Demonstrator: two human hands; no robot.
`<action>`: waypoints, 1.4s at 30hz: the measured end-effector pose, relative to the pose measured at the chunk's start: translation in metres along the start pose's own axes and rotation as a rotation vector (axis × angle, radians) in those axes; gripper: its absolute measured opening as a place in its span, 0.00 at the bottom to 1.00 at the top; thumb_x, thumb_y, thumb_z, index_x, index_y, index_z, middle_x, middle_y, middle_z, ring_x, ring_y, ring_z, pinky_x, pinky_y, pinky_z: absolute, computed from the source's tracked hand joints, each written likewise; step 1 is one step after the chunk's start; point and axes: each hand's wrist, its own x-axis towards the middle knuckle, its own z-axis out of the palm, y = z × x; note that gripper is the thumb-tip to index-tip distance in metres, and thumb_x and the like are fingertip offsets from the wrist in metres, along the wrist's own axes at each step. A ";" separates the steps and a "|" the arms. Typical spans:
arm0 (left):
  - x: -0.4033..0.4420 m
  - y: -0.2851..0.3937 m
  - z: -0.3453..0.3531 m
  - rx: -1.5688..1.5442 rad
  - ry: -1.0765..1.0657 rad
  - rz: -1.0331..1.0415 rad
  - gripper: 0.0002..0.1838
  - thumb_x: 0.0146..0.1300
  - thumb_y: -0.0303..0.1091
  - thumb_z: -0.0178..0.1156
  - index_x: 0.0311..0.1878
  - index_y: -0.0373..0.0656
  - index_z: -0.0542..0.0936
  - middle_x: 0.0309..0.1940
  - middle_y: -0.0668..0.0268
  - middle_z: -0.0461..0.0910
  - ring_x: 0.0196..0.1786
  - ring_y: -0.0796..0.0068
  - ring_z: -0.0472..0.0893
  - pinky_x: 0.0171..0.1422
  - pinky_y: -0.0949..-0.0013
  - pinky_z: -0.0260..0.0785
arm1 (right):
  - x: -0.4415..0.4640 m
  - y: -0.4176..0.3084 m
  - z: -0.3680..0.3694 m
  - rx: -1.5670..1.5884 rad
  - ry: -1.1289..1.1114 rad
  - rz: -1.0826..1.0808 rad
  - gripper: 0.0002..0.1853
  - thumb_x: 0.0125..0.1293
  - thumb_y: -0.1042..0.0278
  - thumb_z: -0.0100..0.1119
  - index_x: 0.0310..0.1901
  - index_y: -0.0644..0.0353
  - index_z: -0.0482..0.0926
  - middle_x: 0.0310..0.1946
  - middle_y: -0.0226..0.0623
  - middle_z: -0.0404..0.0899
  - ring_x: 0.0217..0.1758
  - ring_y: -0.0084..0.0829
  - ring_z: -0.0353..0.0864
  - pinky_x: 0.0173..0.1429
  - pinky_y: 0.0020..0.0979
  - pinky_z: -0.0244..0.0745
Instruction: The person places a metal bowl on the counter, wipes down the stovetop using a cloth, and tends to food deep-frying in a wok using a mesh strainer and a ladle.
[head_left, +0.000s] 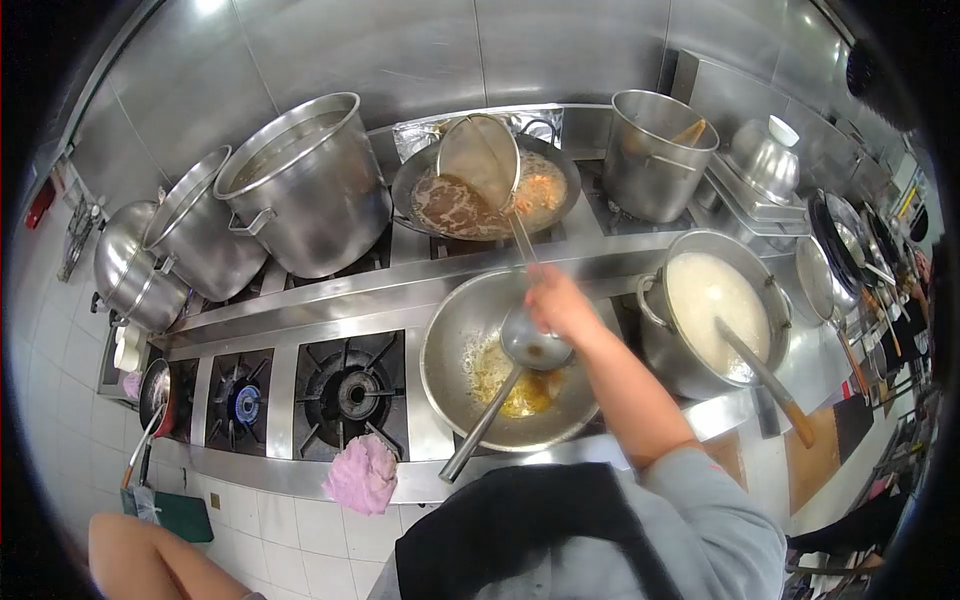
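Observation:
My right hand (555,302) is closed around the handle of a round mesh strainer (478,160). The strainer is tilted over the back wok (405,185), which holds brown bubbling liquid (455,207) and orange pieces (540,190) on its right side. Below that hand, a ladle (537,342) rests in the large front wok (440,345), its handle pointing toward me over the rim. Yellow oily liquid (520,395) lies in the bottom of this wok. At lower left a bent bare arm (150,555) shows, but my left hand is out of view.
Tall steel pots (325,190) line the back left; another pot (655,155) stands at back right. A pot of whitish liquid (712,300) holds a wooden-handled tool (770,385). One left burner (247,403) has a blue flame. A pink cloth (362,474) hangs at the front edge.

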 end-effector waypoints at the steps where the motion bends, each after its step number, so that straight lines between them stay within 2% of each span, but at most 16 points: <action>1: 0.001 0.001 -0.001 0.003 0.003 0.003 0.19 0.66 0.42 0.47 0.44 0.30 0.71 0.39 0.53 0.71 0.49 0.59 0.71 0.67 0.45 0.55 | 0.000 0.000 0.000 -0.005 -0.009 0.013 0.28 0.58 0.82 0.39 0.63 0.67 0.56 0.29 0.39 0.70 0.13 0.24 0.63 0.13 0.28 0.59; 13: -0.008 0.029 0.020 -0.018 0.052 -0.078 0.18 0.66 0.40 0.47 0.42 0.31 0.72 0.38 0.54 0.71 0.47 0.59 0.71 0.66 0.45 0.56 | 0.001 -0.024 0.011 0.316 -0.157 0.157 0.31 0.58 0.79 0.42 0.65 0.65 0.52 0.24 0.31 0.69 0.14 0.19 0.61 0.14 0.24 0.59; 16: -0.032 0.041 0.078 -0.147 0.032 -0.417 0.17 0.66 0.40 0.47 0.42 0.31 0.73 0.38 0.55 0.71 0.47 0.60 0.71 0.66 0.45 0.56 | 0.000 -0.025 0.013 0.354 -0.187 0.155 0.31 0.58 0.79 0.43 0.65 0.65 0.51 0.24 0.30 0.69 0.14 0.19 0.61 0.15 0.24 0.58; 18: -0.054 0.045 0.152 -0.564 -0.081 -0.708 0.04 0.62 0.31 0.52 0.34 0.43 0.69 0.33 0.61 0.72 0.38 0.66 0.75 0.54 0.50 0.66 | -0.006 -0.029 0.012 0.355 -0.200 0.145 0.31 0.58 0.80 0.43 0.65 0.65 0.51 0.23 0.30 0.69 0.14 0.19 0.61 0.15 0.24 0.58; 19: -0.072 0.041 0.162 -0.952 -0.199 -0.805 0.08 0.57 0.24 0.58 0.34 0.48 0.70 0.33 0.65 0.73 0.35 0.68 0.76 0.52 0.52 0.67 | -0.011 -0.032 0.011 0.356 -0.207 0.139 0.31 0.58 0.80 0.43 0.65 0.65 0.51 0.23 0.30 0.69 0.14 0.19 0.61 0.15 0.23 0.58; 20: -0.074 0.044 0.174 -1.007 -0.376 -0.784 0.12 0.53 0.20 0.61 0.35 0.50 0.71 0.35 0.66 0.74 0.34 0.69 0.77 0.53 0.54 0.68 | -0.016 -0.037 0.009 0.334 -0.206 0.131 0.31 0.58 0.81 0.43 0.65 0.65 0.52 0.23 0.31 0.69 0.14 0.18 0.60 0.15 0.23 0.58; 23: -0.074 0.057 0.204 -1.463 -0.543 -0.707 0.11 0.63 0.25 0.53 0.47 0.49 0.77 0.39 0.61 0.75 0.42 0.65 0.75 0.52 0.60 0.65 | -0.013 -0.033 -0.002 0.440 -0.231 0.141 0.29 0.58 0.81 0.44 0.63 0.65 0.55 0.25 0.34 0.70 0.14 0.17 0.58 0.15 0.22 0.56; 25: -0.070 0.080 0.219 -1.783 -0.431 -0.810 0.14 0.66 0.25 0.45 0.51 0.47 0.76 0.40 0.61 0.74 0.46 0.64 0.73 0.51 0.62 0.63 | -0.015 -0.035 -0.005 0.492 -0.216 0.145 0.28 0.58 0.81 0.44 0.62 0.66 0.56 0.26 0.35 0.70 0.14 0.16 0.58 0.14 0.20 0.55; 27: -0.059 0.083 0.235 -1.873 -0.499 -0.584 0.17 0.63 0.24 0.44 0.55 0.37 0.71 0.52 0.62 0.76 0.49 0.70 0.74 0.53 0.69 0.68 | -0.013 -0.035 -0.008 0.511 -0.199 0.130 0.26 0.58 0.81 0.43 0.60 0.65 0.58 0.26 0.34 0.70 0.14 0.16 0.58 0.14 0.20 0.54; 28: -0.054 0.086 0.238 -1.839 -0.495 -0.590 0.17 0.63 0.24 0.44 0.55 0.37 0.71 0.52 0.62 0.76 0.49 0.70 0.74 0.53 0.69 0.68 | -0.012 -0.037 -0.006 0.495 -0.166 0.115 0.25 0.58 0.81 0.42 0.60 0.65 0.58 0.26 0.34 0.70 0.14 0.17 0.58 0.13 0.20 0.54; 30: -0.045 0.096 0.244 -2.121 -0.329 -0.589 0.23 0.56 0.16 0.42 0.56 0.37 0.71 0.51 0.64 0.76 0.49 0.70 0.74 0.52 0.70 0.67 | -0.008 -0.041 -0.003 0.442 -0.097 0.071 0.25 0.58 0.81 0.41 0.60 0.64 0.58 0.26 0.34 0.70 0.13 0.17 0.58 0.13 0.21 0.54; 31: -0.043 0.107 0.252 -2.101 -0.327 -0.592 0.23 0.56 0.16 0.42 0.56 0.37 0.71 0.51 0.64 0.76 0.49 0.70 0.74 0.52 0.70 0.67 | -0.004 -0.041 -0.002 0.406 -0.060 0.042 0.25 0.57 0.81 0.41 0.60 0.64 0.58 0.25 0.34 0.70 0.13 0.17 0.58 0.13 0.21 0.54; 33: -0.043 0.126 0.266 -2.372 0.263 -0.461 0.22 0.59 0.17 0.43 0.57 0.39 0.71 0.50 0.65 0.77 0.48 0.71 0.74 0.51 0.71 0.66 | 0.013 -0.040 -0.002 0.321 -0.039 0.025 0.26 0.57 0.81 0.40 0.60 0.64 0.57 0.25 0.33 0.69 0.12 0.19 0.59 0.12 0.23 0.56; 34: -0.038 0.130 0.272 -2.394 0.335 -0.437 0.22 0.59 0.17 0.43 0.57 0.39 0.71 0.50 0.65 0.77 0.48 0.71 0.74 0.51 0.71 0.66 | 0.021 -0.038 -0.002 0.244 -0.004 -0.005 0.27 0.57 0.81 0.39 0.61 0.64 0.56 0.25 0.33 0.69 0.12 0.19 0.60 0.12 0.23 0.56; 37: -0.038 0.131 0.277 -2.348 0.209 -0.456 0.22 0.60 0.18 0.43 0.58 0.40 0.71 0.50 0.65 0.77 0.48 0.71 0.74 0.51 0.71 0.66 | 0.044 -0.036 0.001 0.164 0.026 -0.044 0.27 0.57 0.80 0.38 0.62 0.65 0.55 0.25 0.33 0.68 0.12 0.21 0.62 0.11 0.24 0.57; 42: -0.039 0.130 0.277 -2.324 0.158 -0.440 0.21 0.61 0.19 0.44 0.58 0.40 0.71 0.50 0.66 0.77 0.48 0.71 0.74 0.52 0.71 0.66 | 0.069 -0.036 0.015 0.136 0.059 -0.047 0.27 0.58 0.80 0.38 0.62 0.64 0.56 0.25 0.34 0.68 0.12 0.22 0.62 0.11 0.26 0.57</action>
